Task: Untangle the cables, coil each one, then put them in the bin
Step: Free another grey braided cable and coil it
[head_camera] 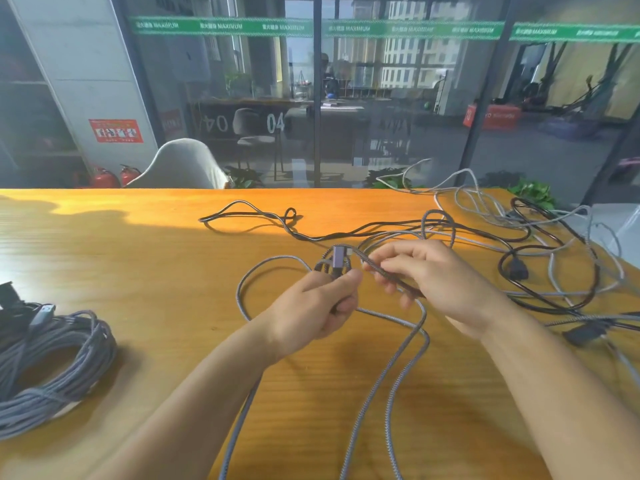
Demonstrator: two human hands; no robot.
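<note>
Grey braided cable (408, 344): my left hand (311, 310) grips its plug end, right hand (440, 285) fingers pinch the cord beside it, above table (138, 271).

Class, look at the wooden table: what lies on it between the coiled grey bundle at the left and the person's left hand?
In the head view, only bare orange wooden table separates the coiled grey braided cable bundle from the left hand.

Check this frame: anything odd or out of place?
One thing: gray cables at the far right hang over the table edge and could slide off. The rest is the expected tangle. Left hand and right hand grip a gray braided cable.
</note>
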